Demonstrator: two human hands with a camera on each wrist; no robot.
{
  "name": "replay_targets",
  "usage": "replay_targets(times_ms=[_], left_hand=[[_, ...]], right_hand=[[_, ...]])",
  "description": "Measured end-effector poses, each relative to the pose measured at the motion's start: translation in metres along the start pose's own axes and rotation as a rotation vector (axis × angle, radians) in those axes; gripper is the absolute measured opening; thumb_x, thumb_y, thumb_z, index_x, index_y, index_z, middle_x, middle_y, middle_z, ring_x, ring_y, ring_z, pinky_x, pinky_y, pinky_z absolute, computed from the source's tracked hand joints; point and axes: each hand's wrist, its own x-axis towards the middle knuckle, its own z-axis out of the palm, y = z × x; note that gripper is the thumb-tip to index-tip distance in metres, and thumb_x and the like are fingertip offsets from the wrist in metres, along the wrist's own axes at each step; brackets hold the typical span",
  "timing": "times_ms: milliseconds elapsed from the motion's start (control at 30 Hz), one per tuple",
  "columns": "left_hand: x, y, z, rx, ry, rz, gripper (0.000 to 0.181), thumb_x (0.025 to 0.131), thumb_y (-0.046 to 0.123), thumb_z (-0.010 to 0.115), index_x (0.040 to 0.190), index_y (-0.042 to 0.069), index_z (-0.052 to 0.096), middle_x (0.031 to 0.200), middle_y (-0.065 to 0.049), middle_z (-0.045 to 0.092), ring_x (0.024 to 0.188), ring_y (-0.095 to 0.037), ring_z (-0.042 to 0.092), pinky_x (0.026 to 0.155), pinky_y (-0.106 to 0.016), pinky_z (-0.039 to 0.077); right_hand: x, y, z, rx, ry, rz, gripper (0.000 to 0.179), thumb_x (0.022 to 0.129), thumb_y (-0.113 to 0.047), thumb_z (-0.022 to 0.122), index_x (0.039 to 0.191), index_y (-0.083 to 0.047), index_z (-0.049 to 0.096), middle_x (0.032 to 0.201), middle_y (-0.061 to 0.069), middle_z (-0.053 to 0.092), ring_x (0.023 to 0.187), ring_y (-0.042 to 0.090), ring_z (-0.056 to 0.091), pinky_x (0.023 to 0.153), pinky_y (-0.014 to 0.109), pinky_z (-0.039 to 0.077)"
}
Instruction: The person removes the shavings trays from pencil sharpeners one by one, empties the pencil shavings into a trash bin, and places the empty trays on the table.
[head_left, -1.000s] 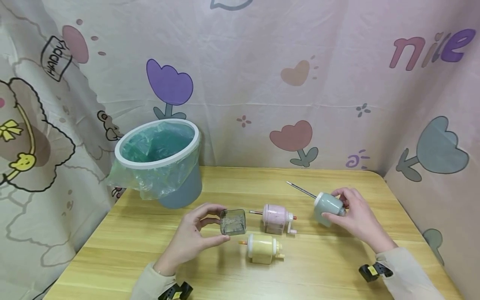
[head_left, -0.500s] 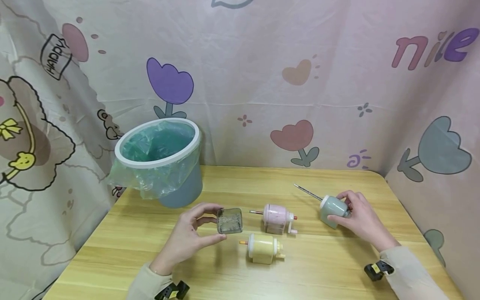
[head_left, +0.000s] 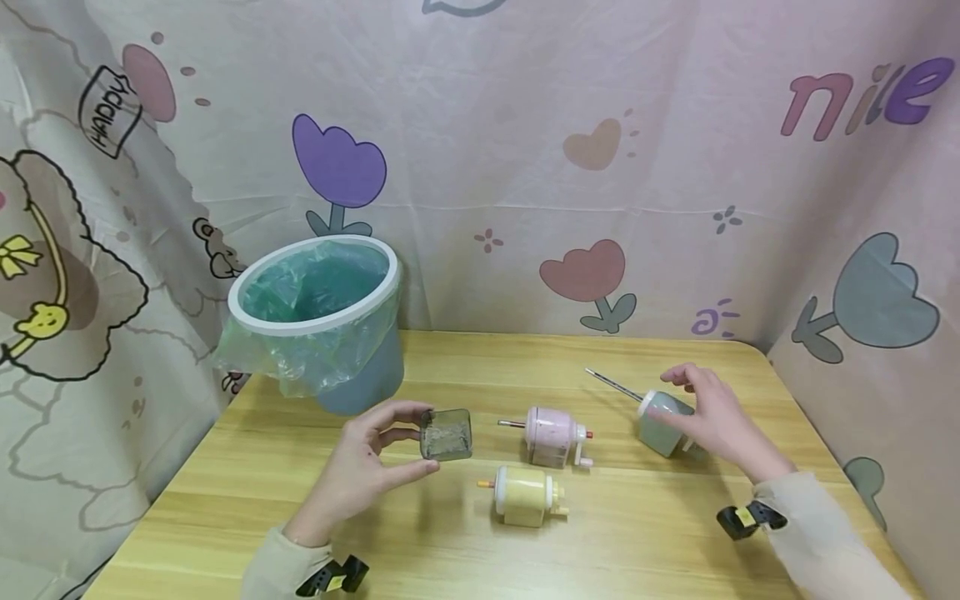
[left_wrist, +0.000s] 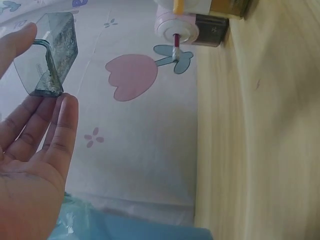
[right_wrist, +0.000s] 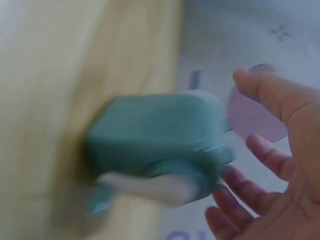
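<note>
My left hand point(head_left: 348, 475) pinches a clear grey shavings drawer point(head_left: 447, 435) between thumb and fingers, held above the table; grey pencil dust lies inside it. In the left wrist view the thumb and fingertips grip opposite sides of the drawer point(left_wrist: 65, 47). At the right, a grey-green crank pencil sharpener point(head_left: 658, 433) stands on the table with a pencil point(head_left: 613, 384) sticking out of its front. My right hand point(head_left: 723, 429) is just behind it, fingers spread. The right wrist view, blurred, shows thumb and fingers apart around the rear of the sharpener point(right_wrist: 150, 125).
A pink crank sharpener point(head_left: 551, 432) and a yellow one point(head_left: 522, 497) stand mid-table, each with a pencil in it. A blue bin point(head_left: 375, 379) lined with a green bag point(head_left: 322, 367) stands at the back left. A printed curtain point(head_left: 480, 167) hangs behind the table point(head_left: 615, 542).
My left hand has drifted left with the drawer. My right hand first moved the green sharpener slightly right and down, then let go, its fingers lifting off.
</note>
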Motion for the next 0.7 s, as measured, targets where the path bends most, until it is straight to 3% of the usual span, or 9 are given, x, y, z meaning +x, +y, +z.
replay_targets(times_ms=[267, 500, 700], left_hand=[[0.004, 0.006, -0.016, 0.030, 0.045, 0.012, 0.059, 0.078, -0.007, 0.091, 0.132, 0.002, 0.069, 0.123, -0.018, 0.072, 0.113, -0.008, 0.068, 0.094, -0.023, 0.065], [0.010, 0.017, -0.029, 0.040, 0.077, -0.013, 0.060, 0.078, -0.008, 0.091, 0.134, 0.000, 0.067, 0.127, -0.023, 0.072, 0.112, -0.008, 0.072, 0.096, -0.023, 0.064], [0.014, 0.027, -0.045, 0.083, 0.120, -0.006, 0.060, 0.079, -0.009, 0.089, 0.134, 0.003, 0.068, 0.120, -0.023, 0.074, 0.107, -0.009, 0.073, 0.094, -0.022, 0.064]], right_hand=[[0.033, -0.063, -0.017, 0.058, -0.075, -0.120, 0.051, 0.096, -0.030, 0.083, 0.134, -0.005, 0.061, 0.132, 0.018, 0.068, 0.123, 0.038, 0.066, 0.110, 0.061, 0.056], [0.062, -0.123, 0.000, 0.018, -0.090, -0.300, 0.040, 0.095, -0.022, 0.082, 0.128, -0.007, 0.066, 0.122, 0.012, 0.072, 0.112, 0.030, 0.071, 0.103, 0.054, 0.061], [0.080, -0.169, 0.020, 0.022, -0.147, -0.369, 0.039, 0.097, -0.027, 0.080, 0.129, -0.010, 0.067, 0.122, 0.007, 0.074, 0.111, 0.024, 0.070, 0.101, 0.046, 0.062]])
